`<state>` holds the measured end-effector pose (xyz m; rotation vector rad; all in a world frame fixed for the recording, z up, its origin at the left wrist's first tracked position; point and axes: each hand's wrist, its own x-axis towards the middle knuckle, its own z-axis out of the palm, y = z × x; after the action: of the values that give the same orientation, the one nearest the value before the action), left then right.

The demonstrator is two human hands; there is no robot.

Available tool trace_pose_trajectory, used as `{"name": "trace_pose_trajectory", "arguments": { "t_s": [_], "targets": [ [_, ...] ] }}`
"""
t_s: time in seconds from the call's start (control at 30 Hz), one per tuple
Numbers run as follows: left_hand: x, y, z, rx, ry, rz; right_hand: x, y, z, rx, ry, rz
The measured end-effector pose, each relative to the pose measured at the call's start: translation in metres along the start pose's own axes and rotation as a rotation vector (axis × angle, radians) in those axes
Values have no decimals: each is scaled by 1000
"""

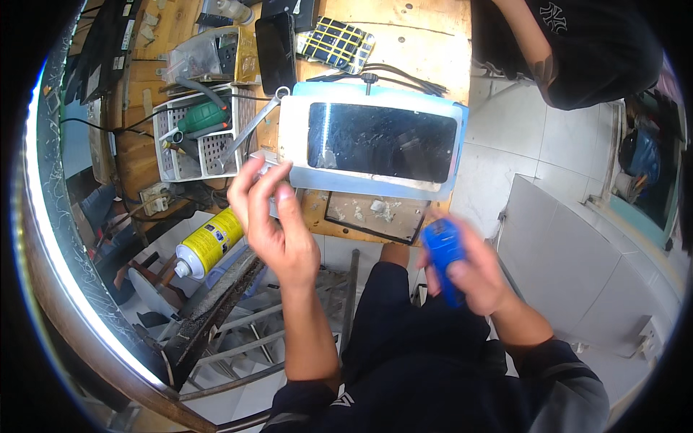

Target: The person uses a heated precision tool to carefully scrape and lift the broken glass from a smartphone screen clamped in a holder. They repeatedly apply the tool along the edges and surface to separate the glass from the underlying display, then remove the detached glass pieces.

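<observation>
My right hand [478,273] grips a blue hand tool [443,254], slightly blurred, near the table's front edge. Its exact kind cannot be made out. To the left, my left hand [283,229] is raised with its fingers apart, and nothing shows in it. Its fingertips are beside the near left corner of a pale blue and white pad [294,148]. On that pad lies a black glass screen panel [382,141], with smudges and specks on its surface. A thin black frame [375,211] with whitish scraps inside lies in front of the pad.
A metal wrench [254,130] leans across a white basket [167,137] holding a green tool [203,117]. A yellow spray can [209,244] lies at the left. Farther back are a black phone [276,54] and a checked case [336,45]. Another person [577,43] is at the right.
</observation>
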<state>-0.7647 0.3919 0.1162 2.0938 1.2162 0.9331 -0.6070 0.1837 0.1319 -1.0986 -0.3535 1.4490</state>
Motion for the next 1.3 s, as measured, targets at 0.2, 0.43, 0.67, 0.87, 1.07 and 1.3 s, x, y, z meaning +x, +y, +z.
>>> {"name": "trace_pose_trajectory", "arguments": {
  "t_s": [0.2,0.43,0.67,0.87,1.07,1.3],
  "targets": [
    [18,-44,21,-245,-262,36,27,34,42,98,-80,208],
    [10,-57,28,-339,-249,86,37,48,54,28,-97,182],
    [12,-57,34,-322,-189,131,31,60,66,-42,-1,80],
    [13,-56,35,-325,-175,121,27,60,73,-21,23,71],
    [13,-55,35,-319,-172,127,27,62,74,-28,13,65],
    [13,-53,34,-263,-159,147,24,64,81,-11,55,70]
  ]
}}
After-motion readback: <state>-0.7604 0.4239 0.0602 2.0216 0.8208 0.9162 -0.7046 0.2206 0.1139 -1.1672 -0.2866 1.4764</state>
